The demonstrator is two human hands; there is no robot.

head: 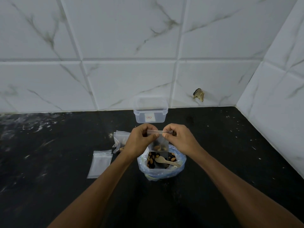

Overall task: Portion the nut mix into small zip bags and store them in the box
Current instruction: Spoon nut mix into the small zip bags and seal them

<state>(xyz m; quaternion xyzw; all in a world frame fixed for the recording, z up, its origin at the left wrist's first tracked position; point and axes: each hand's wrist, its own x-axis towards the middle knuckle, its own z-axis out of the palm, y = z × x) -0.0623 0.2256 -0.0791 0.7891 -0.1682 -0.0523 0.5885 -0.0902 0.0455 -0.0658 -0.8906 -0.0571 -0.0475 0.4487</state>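
I read this as the sealing step: left hand [139,140] and right hand [176,137] pinch the zip strip of a filled bag [159,143] just above the nut sack [162,163]; next, press it closed and drop it in the box [150,112] behind.

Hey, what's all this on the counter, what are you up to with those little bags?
A person is portioning nuts. The left hand and right hand pinch the zip strip of a small zip bag holding a few nuts, above the big nut mix bag where a spoon rests. A filled bag and an empty bag lie left. The clear box behind looks empty.
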